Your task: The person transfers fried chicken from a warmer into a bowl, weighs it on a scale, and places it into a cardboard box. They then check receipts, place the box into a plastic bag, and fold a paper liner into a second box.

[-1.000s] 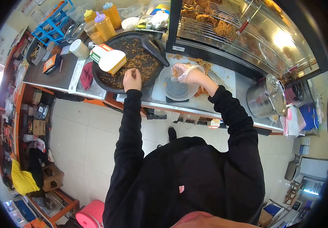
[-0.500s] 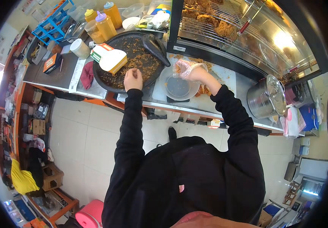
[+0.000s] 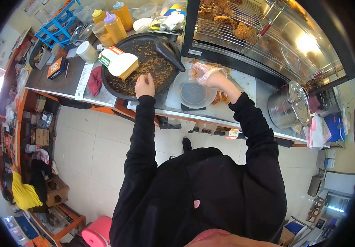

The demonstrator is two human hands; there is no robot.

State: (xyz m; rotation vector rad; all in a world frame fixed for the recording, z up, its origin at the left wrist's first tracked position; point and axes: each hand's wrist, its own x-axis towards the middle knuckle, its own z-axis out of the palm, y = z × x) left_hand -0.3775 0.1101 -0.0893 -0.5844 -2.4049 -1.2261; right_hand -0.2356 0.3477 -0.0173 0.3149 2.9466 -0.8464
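Observation:
My left hand (image 3: 145, 85) hovers over the near rim of a wide dark stone mortar (image 3: 117, 91), its fingers curled together; anything between them is too small to make out. My right hand (image 3: 205, 75), in a clear plastic glove, has its fingers bent round a crumbly brown piece at the right rim of a clear plastic bowl (image 3: 194, 94). Brown crumbs cover the mortar, where a dark stone pestle (image 3: 167, 51) leans at the right. A white and orange paper box (image 3: 120, 64) rests on its left side. Fried pieces (image 3: 222, 97) lie beside the bowl, partly under my right wrist.
A glass display case (image 3: 247, 49) with fried chicken stands behind my right hand. To the right is a steel pot (image 3: 282, 108). Sauce bottles (image 3: 115, 28) line the back, and a red cloth (image 3: 94, 81) lies left of the mortar. A person in yellow (image 3: 25, 192) is far left.
My right hand has shifted very slightly and the bowl has moved a little to the right. My left hand stays over the mortar, its fingers a little higher.

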